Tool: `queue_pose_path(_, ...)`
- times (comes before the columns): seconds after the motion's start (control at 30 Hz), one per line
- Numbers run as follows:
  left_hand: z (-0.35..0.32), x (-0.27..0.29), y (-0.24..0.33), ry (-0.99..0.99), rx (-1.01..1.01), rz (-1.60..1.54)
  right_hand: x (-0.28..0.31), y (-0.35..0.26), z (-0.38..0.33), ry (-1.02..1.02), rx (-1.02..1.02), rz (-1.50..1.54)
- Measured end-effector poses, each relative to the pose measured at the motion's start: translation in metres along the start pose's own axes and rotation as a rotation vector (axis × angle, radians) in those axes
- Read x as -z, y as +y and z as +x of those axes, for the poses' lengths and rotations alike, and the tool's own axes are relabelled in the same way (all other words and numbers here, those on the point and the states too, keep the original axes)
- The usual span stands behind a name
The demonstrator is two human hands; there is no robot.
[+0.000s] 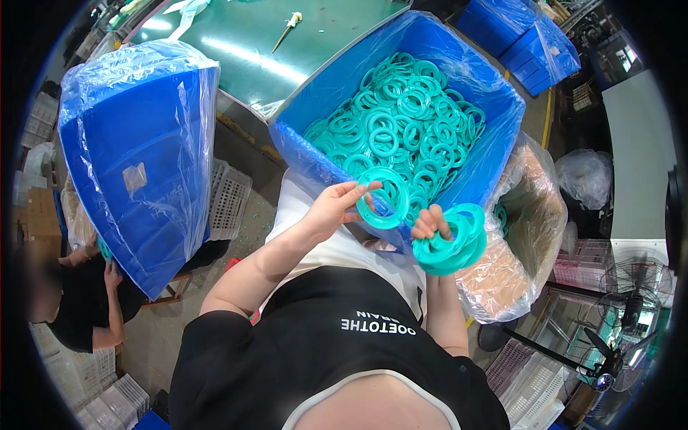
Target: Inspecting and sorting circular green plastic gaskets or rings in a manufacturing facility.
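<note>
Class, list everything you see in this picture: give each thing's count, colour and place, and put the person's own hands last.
Single ring: one, teal, in front of the bin.
Ring stack: several, teal, lower right of the bin.
Loose rings: many, teal, inside the bin.
Bin: one, blue, plastic-lined, centre.
Tilted bin: one, blue, wrapped in plastic, left.
Table: one, green, top.
Fan: one, black, lower right.
Co-worker: one, dark top, far left.
Left hand: holds the single ring.
Right hand: grips the ring stack.
</note>
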State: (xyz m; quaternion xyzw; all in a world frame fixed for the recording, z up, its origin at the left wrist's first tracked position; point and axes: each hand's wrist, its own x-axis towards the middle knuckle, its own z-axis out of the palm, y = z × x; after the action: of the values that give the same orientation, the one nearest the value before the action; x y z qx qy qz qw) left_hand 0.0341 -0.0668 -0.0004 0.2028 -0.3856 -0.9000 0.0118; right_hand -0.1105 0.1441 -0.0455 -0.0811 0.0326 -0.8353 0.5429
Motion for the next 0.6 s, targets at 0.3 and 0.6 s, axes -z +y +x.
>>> queue_pose_path(0.3, -0.010, -0.016, 0.003, -0.095, 0.016, 0.207, -0.054, 0.038, -0.022, 0.678, -0.033, -0.884)
queue_pose_path(0.6, -0.008, -0.022, -0.018, 0.121, -0.371, 0.925, -0.080, 0.045, -0.030, 0.758, -0.048, -0.843)
